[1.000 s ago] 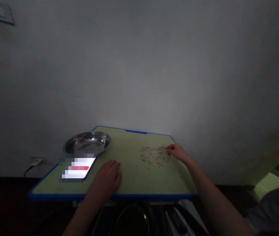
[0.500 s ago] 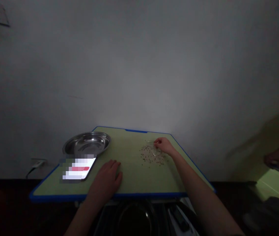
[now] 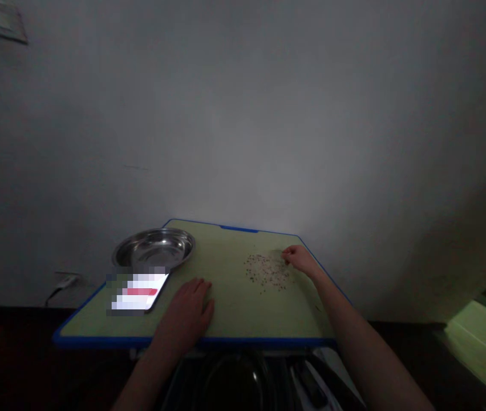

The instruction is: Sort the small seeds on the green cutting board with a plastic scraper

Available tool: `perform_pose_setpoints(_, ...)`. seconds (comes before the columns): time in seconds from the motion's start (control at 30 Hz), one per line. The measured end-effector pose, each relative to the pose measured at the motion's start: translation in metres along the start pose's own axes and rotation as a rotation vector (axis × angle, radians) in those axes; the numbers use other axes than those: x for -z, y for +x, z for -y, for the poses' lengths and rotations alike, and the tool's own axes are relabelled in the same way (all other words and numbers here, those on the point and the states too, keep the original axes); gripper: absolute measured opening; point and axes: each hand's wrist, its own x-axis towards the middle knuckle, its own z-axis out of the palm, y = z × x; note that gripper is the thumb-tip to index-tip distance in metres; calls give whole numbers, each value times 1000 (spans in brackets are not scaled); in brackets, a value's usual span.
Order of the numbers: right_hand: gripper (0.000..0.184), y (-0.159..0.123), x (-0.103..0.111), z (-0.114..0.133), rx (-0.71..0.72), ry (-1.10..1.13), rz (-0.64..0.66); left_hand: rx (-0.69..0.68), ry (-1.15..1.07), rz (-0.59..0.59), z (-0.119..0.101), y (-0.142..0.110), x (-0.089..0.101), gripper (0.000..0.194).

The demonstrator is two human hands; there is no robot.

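Observation:
My left hand (image 3: 189, 308) rests on the green tabletop (image 3: 221, 268), its fingers stretched out and holding nothing. A phone (image 3: 155, 288) with a lit screen lies just left of it. Small dark and pale grains, like beans or seeds (image 3: 266, 271), are spread in a loose patch on the right half of the table. At that patch's far right edge is my right hand (image 3: 298, 257), fingers pinched together. Something clear and blurred shows by its fingertips; what it is I cannot make out.
A wide steel basin (image 3: 153, 248) stands at the table's back left. The table has a blue rim and sits against a grey wall (image 3: 243, 114). Below the near edge is a dark round object (image 3: 234, 382). A green surface (image 3: 482, 337) shows at far right.
My right hand has moved right, away from the middle of the grains. My left hand stays put. Another person's hand at the right edge has gone out of view.

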Motion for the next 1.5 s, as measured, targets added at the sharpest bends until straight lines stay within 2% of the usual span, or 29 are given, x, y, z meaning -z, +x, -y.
perform_pose_setpoints(0.13, 25, -4, -6, -6, 3, 19, -4, -1, 8, -5, 1, 1, 0, 32)
perform_pose_setpoints(0.3, 24, -3, -27, 8, 56, 69, 30, 1, 26, 1, 2, 1, 0, 33)
perform_pose_setpoints(0.57, 25, -5, -36, 24, 73, 39, 46, -4, 22, 9, 1, 1, 2, 33)
perform_pose_setpoints(0.73, 25, -4, -17, 9, 29, -61, -8, 0, 19, 1, 1, 0, 2, 34)
perform_pose_setpoints(0.87, 25, -3, 6, -8, -19, -171, -112, -1, 22, 5, 2, -1, 1, 33)
perform_pose_setpoints(0.97, 23, -9, 12, -12, -37, -270, -198, 7, 28, 10, 2, 0, 1, 33)
perform_pose_setpoints(1.1, 25, -22, -2, 6, 9, -393, -271, 8, 29, 12, 3, 0, 0, 33)
perform_pose_setpoints(1.3, 22, -37, -30, 52, 187, -462, -229, 8, 36, 21, 3, 0, 0, 33)
perform_pose_setpoints(1.4, 23, -38, -29, 62, 218, -426, -223, 9, 41, 26, 1, 0, 1, 33)
perform_pose_setpoints(1.5, 25, -31, -22, 60, 173, -351, -236, 3, 40, 28, -1, 0, 3, 33)
